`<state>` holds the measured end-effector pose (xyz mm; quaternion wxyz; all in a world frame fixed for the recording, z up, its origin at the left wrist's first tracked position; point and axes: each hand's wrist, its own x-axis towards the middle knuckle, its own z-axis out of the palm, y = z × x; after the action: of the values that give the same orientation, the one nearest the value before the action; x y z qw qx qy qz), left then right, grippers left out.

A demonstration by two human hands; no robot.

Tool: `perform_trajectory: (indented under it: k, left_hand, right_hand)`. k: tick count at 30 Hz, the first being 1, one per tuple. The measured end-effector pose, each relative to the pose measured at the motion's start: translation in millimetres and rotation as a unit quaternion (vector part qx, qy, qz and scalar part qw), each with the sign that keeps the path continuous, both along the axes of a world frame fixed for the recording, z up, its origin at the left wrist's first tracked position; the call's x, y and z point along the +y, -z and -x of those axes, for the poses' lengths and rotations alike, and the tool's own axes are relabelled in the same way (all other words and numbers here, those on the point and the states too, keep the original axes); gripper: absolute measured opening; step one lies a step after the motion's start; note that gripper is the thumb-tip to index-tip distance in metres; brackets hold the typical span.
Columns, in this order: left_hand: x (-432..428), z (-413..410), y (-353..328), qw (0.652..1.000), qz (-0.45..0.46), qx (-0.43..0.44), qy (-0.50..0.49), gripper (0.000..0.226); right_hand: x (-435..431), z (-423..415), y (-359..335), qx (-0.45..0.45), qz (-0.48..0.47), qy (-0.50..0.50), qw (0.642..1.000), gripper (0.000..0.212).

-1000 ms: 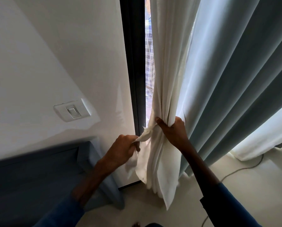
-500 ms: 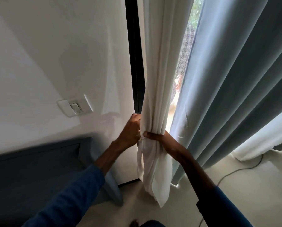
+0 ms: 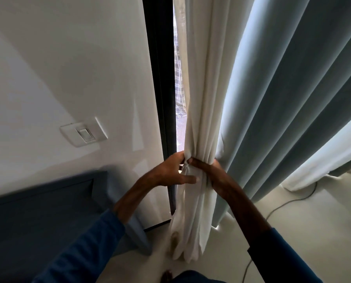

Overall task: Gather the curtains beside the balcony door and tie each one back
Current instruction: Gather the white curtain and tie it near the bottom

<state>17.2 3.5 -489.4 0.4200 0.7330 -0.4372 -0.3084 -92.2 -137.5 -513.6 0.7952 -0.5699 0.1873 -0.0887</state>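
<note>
I see my left hand (image 3: 171, 172) pinching a small knot of cloth at the left edge of the white curtain (image 3: 199, 119), thumb and forefinger closed on it, the other fingers stretched across the bundle. My right hand (image 3: 211, 172) is clamped around the same curtain from the right, squeezing it into a narrow waist between both hands. The curtain hangs beside the dark door frame (image 3: 160, 88). The blue-grey curtain (image 3: 282, 109) falls loose just right of it.
</note>
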Motion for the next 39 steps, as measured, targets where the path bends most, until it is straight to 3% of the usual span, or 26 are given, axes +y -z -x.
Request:
perform_trajectory:
  k: [2, 6, 10, 13, 16, 18, 24, 27, 30, 34, 37, 39]
  left_hand:
    - [-5, 11, 10, 0.996, 0.026, -0.048, -0.071, 0.062]
    - [-5, 13, 18, 0.983, 0.057, -0.062, -0.163, 0.059]
    - [4, -4, 22, 0.982, 0.068, -0.03, -0.172, 0.054]
    - [10, -16, 28, 0.979, 0.058, -0.016, -0.193, 0.054]
    - [10, -24, 28, 0.977, 0.048, 0.0, -0.207, 0.057]
    - [7, -29, 26, 0.972, 0.022, -0.003, -0.232, 0.055]
    - [-8, -32, 11, 0.962, -0.042, 0.005, -0.271, 0.053]
    - [-18, -26, -2, 0.954, -0.15, -0.089, -0.244, 0.051]
    - [-21, -22, -13, 0.924, -0.285, -0.148, -0.207, 0.044]
    - [-23, -31, -10, 0.934, -0.292, 0.036, -0.2, 0.036]
    - [-28, -30, -7, 0.944, -0.261, 0.092, -0.182, 0.04]
    - [-27, -24, -4, 0.949, -0.195, 0.13, -0.211, 0.042]
  right_hand:
    - [4, -4, 3, 0.01, -0.038, 0.002, 0.999, 0.05]
    - [6, -6, 3, -0.002, -0.098, -0.015, 0.995, 0.072]
    - [-4, -6, -3, -0.042, -0.152, -0.029, 0.987, 0.059]
    - [-18, -7, -5, -0.037, -0.192, 0.007, 0.981, 0.061]
    - [-25, -6, 0, -0.051, -0.178, 0.063, 0.981, 0.032]
    - [-23, 0, -1, -0.066, -0.167, 0.08, 0.98, 0.023]
    - [6, 21, 3, -0.089, -0.03, 0.063, 0.994, 0.03]
    - [31, 28, 13, -0.063, 0.042, -0.009, 0.997, 0.031]
    - [50, 30, 21, -0.053, 0.066, -0.05, 0.995, 0.031]
    - [56, 27, 27, -0.047, 0.088, -0.069, 0.993, 0.028]
    - [53, 24, 31, -0.04, 0.117, -0.097, 0.988, 0.032]
    - [49, 22, 36, -0.039, 0.142, -0.17, 0.974, 0.042]
